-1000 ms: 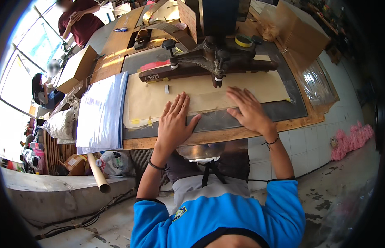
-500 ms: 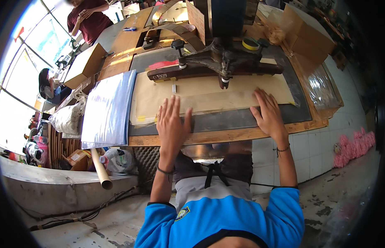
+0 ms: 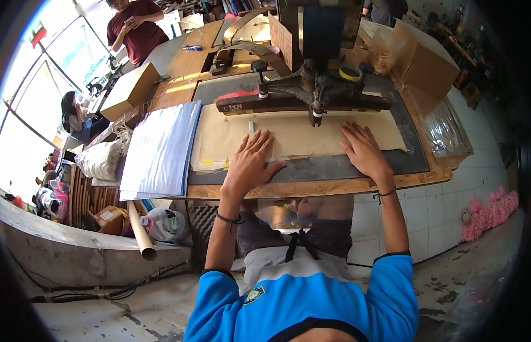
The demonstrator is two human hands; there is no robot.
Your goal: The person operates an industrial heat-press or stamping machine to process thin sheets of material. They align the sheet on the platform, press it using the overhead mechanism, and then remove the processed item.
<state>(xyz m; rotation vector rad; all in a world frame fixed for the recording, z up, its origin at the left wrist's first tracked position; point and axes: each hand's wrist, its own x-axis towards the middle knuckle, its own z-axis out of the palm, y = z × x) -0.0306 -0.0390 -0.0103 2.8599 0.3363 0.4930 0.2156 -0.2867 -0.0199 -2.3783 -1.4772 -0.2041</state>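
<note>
My left hand (image 3: 251,162) lies flat on the near edge of a tan sheet (image 3: 294,128), its fingers together and its thumb stretched out to the right. On the right side of the same sheet, my right hand (image 3: 365,150) rests palm down with fingers extended. Neither hand grips anything. A small pale grey piece (image 3: 252,126) sits just beyond my left fingertips. Beyond my hands, a dark metal bar (image 3: 288,105) of a press (image 3: 315,85) spans the sheet. Beneath the sheet is a dark grey mat (image 3: 311,168).
A stack of clear plastic sheets (image 3: 160,151) lies left of the mat. Cardboard boxes stand at the right (image 3: 425,57) and left (image 3: 128,91). Yellow tape (image 3: 350,72) sits on the press. A standing person (image 3: 137,28) is at the far left; a cardboard tube (image 3: 141,233) leans below.
Both hands were blurred and now rest flat on the sheet. My right hand has shifted slightly left and away from me. The whole view has also shifted a little.
</note>
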